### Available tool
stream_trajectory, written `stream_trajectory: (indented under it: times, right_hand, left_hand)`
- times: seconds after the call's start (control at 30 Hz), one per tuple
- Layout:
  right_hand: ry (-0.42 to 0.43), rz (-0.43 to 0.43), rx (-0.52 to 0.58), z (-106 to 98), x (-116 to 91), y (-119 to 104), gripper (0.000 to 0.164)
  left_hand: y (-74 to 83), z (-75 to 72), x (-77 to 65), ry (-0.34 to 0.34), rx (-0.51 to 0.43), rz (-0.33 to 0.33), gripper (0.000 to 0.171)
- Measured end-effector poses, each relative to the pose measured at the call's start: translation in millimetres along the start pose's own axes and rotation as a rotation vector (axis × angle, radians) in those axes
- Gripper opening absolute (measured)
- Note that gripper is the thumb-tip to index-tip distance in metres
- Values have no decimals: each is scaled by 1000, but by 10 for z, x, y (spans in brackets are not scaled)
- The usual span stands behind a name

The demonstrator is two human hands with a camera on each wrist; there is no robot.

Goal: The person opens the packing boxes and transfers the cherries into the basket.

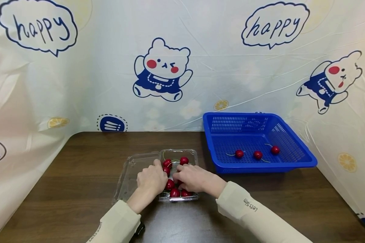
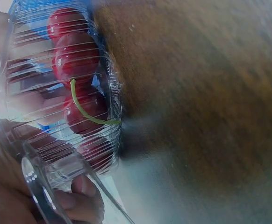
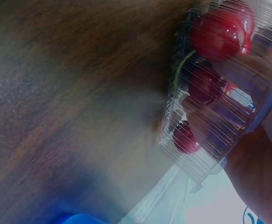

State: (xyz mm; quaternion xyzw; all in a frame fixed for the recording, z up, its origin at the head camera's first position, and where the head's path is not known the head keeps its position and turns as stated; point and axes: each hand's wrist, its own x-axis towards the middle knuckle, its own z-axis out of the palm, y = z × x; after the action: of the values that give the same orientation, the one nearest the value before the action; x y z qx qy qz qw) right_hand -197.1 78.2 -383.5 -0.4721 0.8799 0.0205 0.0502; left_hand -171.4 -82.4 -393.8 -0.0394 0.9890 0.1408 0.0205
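A clear plastic clamshell box [image 1: 194,156] lies on the table with several red cherries [image 1: 174,192] inside. Its lid [image 1: 128,175] is folded out flat to the left. My left hand [image 1: 152,179] grips the box's left edge, where the lid joins; the left wrist view shows its fingers [image 2: 82,205] bent beneath the rim. Reaching into the box from the right, my right hand [image 1: 196,179] has its fingertips among the fruit. Through the ribbed wall in the right wrist view, its fingers pinch a dark red cherry [image 3: 204,86]. The hand partly hides that cherry in the head view.
A blue plastic basket [image 1: 211,141] stands at the back right of the brown wooden table [image 1: 88,158], with three stemmed cherries [image 1: 257,155] in it. A printed cloth [image 1: 115,74] hangs behind and at both sides.
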Motion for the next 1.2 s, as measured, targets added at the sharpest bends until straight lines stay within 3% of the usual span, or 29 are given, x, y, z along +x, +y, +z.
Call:
stream_trajectory:
  times: [1.2]
  right_hand:
    - [81,-20,14,-170,-24,59,14]
  left_hand:
    - [-6,-10,3,-7,-2,-5,28]
